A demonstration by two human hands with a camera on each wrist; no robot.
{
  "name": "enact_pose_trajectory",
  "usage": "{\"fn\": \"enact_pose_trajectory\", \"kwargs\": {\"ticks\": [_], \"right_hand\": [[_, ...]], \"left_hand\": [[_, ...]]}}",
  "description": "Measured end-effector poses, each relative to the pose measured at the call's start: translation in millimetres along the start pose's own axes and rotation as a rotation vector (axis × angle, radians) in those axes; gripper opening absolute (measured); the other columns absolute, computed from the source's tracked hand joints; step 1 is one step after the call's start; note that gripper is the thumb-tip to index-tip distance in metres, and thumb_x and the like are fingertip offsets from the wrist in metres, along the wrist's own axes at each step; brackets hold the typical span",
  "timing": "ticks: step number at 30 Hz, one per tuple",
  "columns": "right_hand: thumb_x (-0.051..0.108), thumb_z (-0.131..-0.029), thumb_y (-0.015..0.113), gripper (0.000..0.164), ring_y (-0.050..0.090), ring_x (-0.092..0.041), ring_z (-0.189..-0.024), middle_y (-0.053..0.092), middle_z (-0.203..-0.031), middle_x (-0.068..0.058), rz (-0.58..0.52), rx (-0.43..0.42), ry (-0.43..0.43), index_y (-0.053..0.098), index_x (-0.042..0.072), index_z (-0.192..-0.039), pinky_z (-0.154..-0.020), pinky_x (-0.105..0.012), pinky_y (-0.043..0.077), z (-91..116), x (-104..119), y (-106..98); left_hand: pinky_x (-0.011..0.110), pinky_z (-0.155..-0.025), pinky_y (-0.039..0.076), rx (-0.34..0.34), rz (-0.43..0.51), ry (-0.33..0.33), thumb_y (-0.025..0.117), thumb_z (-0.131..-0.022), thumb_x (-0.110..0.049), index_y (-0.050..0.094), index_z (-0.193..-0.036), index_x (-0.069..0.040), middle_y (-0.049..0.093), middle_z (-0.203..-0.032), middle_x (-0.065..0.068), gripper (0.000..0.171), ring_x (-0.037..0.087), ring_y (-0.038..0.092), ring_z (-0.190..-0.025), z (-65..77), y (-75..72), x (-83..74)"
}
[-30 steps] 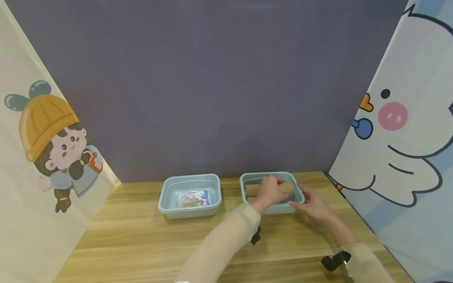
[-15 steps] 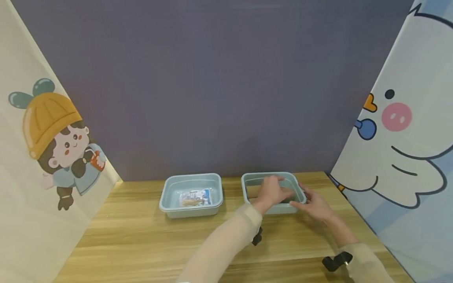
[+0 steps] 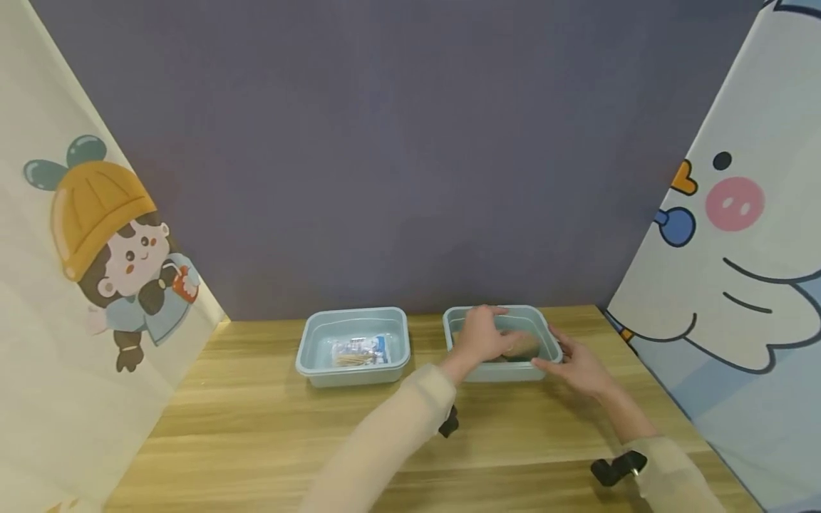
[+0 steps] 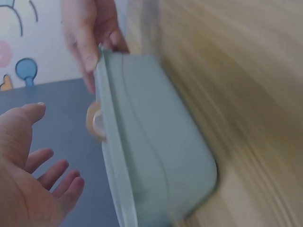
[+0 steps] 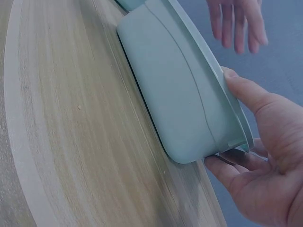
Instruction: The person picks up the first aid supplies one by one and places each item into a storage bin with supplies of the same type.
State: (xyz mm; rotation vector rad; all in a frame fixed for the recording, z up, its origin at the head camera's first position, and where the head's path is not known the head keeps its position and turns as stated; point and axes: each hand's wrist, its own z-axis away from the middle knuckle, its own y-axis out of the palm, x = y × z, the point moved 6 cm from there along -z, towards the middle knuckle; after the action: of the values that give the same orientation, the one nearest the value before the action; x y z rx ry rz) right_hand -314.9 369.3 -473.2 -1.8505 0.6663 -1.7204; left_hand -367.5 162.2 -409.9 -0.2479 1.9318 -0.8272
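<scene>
My left hand [image 3: 476,336] is over the right-hand pale blue-green plastic bin [image 3: 503,372]. In the left wrist view its fingers are spread and bare, apart from the bin [image 4: 147,132]. A tan, rounded item [image 3: 524,346] lies in the bin, partly hidden by that hand; a tan ring-shaped end [image 4: 93,121] shows above the rim in the left wrist view. My right hand [image 3: 579,367] grips the bin's right end. The right wrist view shows this hand [image 5: 270,127] with its thumb on the rim and fingers bent against the end wall.
A second bin of the same colour [image 3: 353,379] stands to the left on the wooden table [image 3: 256,427]. In it lies a clear packet with blue print [image 3: 360,351] holding thin wooden sticks. A dark grey panel [image 3: 385,157] rises behind, with printed panels at both sides.
My left hand has loosened and drawn up and left from the tan item, which shows more at its right. My right hand keeps its grip on the bin. The head view has shifted slightly.
</scene>
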Motion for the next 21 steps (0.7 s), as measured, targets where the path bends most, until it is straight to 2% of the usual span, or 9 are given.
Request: {"fn": "enact_pose_trajectory", "kwargs": {"ticks": [1, 2, 4, 8, 12, 18, 21], "right_hand": [[0.035, -0.101, 0.075, 0.098, 0.045, -0.059, -0.145, 0.033, -0.164, -0.040, 0.008, -0.001, -0.001, 0.015, -0.002, -0.168, -0.110, -0.064, 0.054, 0, 1, -1], [0.035, -0.101, 0.075, 0.098, 0.044, -0.059, -0.145, 0.033, -0.164, -0.041, 0.015, -0.002, -0.002, 0.015, -0.003, -0.168, -0.110, -0.065, 0.053, 1, 1, -3], [0.036, -0.100, 0.076, 0.099, 0.043, -0.060, -0.145, 0.033, -0.163, -0.042, 0.024, -0.001, 0.001, 0.016, -0.004, -0.168, -0.112, -0.066, 0.051, 2, 1, -6], [0.037, -0.099, 0.077, 0.100, 0.044, -0.061, -0.144, 0.036, -0.161, -0.043, 0.059, -0.003, 0.001, 0.017, -0.005, -0.167, -0.110, -0.066, 0.052, 4, -3, -15], [0.038, -0.099, 0.077, 0.101, 0.048, -0.062, -0.140, 0.039, -0.158, -0.044, 0.087, -0.011, -0.003, 0.017, -0.005, -0.167, -0.106, -0.065, 0.055, 7, -8, -21], [0.040, -0.099, 0.077, 0.102, 0.049, -0.064, -0.138, 0.040, -0.157, -0.045, 0.110, -0.022, -0.011, 0.016, -0.007, -0.167, -0.103, -0.067, 0.056, 9, -14, -24], [0.043, -0.100, 0.074, 0.104, 0.048, -0.063, -0.139, 0.041, -0.157, -0.044, 0.138, -0.023, -0.009, 0.013, -0.008, -0.167, -0.105, -0.067, 0.055, 10, -17, -26]], "left_hand": [[0.031, -0.104, 0.061, -0.003, -0.021, -0.001, 0.080, -0.095, -0.041, 0.069, -0.140, -0.007, 0.079, -0.123, 0.012, 0.058, 0.022, 0.076, -0.107, 1.9, -5.9, 2.7], [0.035, -0.110, 0.058, -0.010, -0.037, -0.005, 0.080, -0.095, -0.042, 0.070, -0.140, -0.007, 0.075, -0.134, 0.011, 0.057, 0.026, 0.071, -0.123, 4.1, -12.0, 5.9], [0.042, -0.115, 0.055, -0.018, -0.046, -0.014, 0.079, -0.096, -0.041, 0.069, -0.140, -0.008, 0.069, -0.144, 0.012, 0.056, 0.031, 0.063, -0.135, 7.8, -22.8, 12.9], [0.048, -0.118, 0.052, -0.038, -0.048, -0.023, 0.080, -0.095, -0.039, 0.068, -0.141, -0.006, 0.068, -0.146, 0.013, 0.058, 0.037, 0.058, -0.140, 14.3, -42.8, 28.7], [0.049, -0.121, 0.049, -0.062, -0.103, -0.018, 0.080, -0.094, -0.039, 0.067, -0.143, -0.007, 0.068, -0.146, 0.013, 0.060, 0.038, 0.058, -0.141, 20.3, -61.4, 42.5], [0.055, -0.125, 0.043, -0.076, -0.125, -0.064, 0.081, -0.093, -0.041, 0.064, -0.146, -0.008, 0.063, -0.151, 0.016, 0.065, 0.044, 0.051, -0.147, 35.5, -92.3, 69.9], [0.057, -0.124, 0.044, -0.091, -0.152, -0.062, 0.081, -0.093, -0.043, 0.063, -0.147, -0.007, 0.063, -0.151, 0.017, 0.067, 0.046, 0.050, -0.147, 43.5, -111.2, 83.6]]}}
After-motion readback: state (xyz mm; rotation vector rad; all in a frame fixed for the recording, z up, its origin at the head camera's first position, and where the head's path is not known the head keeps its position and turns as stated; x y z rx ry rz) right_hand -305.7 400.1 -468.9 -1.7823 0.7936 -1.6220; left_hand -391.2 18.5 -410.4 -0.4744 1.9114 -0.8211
